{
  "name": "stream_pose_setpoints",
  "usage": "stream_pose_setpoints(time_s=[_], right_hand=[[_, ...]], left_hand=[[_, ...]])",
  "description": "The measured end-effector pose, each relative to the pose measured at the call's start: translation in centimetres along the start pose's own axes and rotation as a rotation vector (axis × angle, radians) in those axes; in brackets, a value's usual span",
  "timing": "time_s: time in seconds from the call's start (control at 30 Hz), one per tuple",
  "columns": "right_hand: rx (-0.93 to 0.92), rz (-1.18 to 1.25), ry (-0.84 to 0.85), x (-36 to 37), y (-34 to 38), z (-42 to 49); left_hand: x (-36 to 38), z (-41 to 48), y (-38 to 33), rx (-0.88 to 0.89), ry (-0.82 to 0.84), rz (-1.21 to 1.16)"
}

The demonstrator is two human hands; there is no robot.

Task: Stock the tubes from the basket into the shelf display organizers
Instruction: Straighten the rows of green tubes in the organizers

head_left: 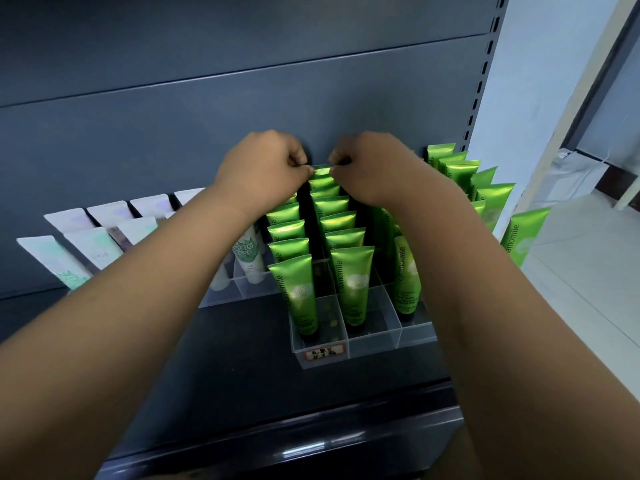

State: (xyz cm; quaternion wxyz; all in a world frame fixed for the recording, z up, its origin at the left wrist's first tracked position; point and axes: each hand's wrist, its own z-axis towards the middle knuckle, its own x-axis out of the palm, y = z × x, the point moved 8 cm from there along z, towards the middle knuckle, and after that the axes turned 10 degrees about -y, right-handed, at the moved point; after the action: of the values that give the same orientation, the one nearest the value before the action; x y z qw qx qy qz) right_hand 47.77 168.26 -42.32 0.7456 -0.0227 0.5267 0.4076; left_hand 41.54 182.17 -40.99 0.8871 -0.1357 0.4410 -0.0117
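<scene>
Both arms reach to the rear of the dark shelf (225, 358). The left hand (266, 168) and right hand (374, 168) meet there, knuckles up and fingers curled in. Each pinches one end of the flat crimped top of a single green tube (322, 172), the left hand at its left corner and the right hand at its right.

The held tube stands at the very back of the middle column in the clear acrylic organizer (374, 341), just in front of the dark grey back panel (242, 81). Its lower part is hidden behind the tubes ahead of it (cannot tell whether the cap sits down in a cell).

The green Chamomile tubes (351, 282) fill the organizer in columns running front to back, caps down and crimps up, leaning back slightly. The right forearm partly covers the right column. A red-bordered label (325, 353) sits on the front wall under the left column; its writing is too blurred to read.

More green tubes (485, 188) stand to the right of the organizer, near the slotted upright (483, 74). The outermost one is at the shelf's end.

To the left is a second clear organizer (242, 289) with white tubes (93, 247), printed in pale green and lilac, also caps down and leaning. The left forearm crosses in front of it.

Pale tiled floor (588, 289) shows at far right.
</scene>
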Motion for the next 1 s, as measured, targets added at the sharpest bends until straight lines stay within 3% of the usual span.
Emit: stream_pose_setpoints(time_s=[0.23,0.37,0.63,0.83,1.0], right_hand=[[-0.025,-0.016,-0.032,-1.6,0.7,-0.8],[-0.053,0.049,-0.149,-3.0,1.2,-3.3],[-0.004,0.08,-0.205,-6.8,-2.0,-7.4],[-0.061,0.084,-0.221,-10.0,-3.7,-10.9],[-0.113,0.043,-0.236,-11.6,-4.3,-12.8]], left_hand=[[-1.6,-0.9,-1.9,-0.027,-0.017,0.053],[-3.1,-2.9,-4.4,0.041,-0.031,0.188],[-4.0,-8.6,-6.6,-0.053,-0.146,0.087],[-5.2,-11.0,-9.7,0.012,-0.275,-0.101],[-3.5,-12.6,-11.6,0.112,-0.246,-0.071]])
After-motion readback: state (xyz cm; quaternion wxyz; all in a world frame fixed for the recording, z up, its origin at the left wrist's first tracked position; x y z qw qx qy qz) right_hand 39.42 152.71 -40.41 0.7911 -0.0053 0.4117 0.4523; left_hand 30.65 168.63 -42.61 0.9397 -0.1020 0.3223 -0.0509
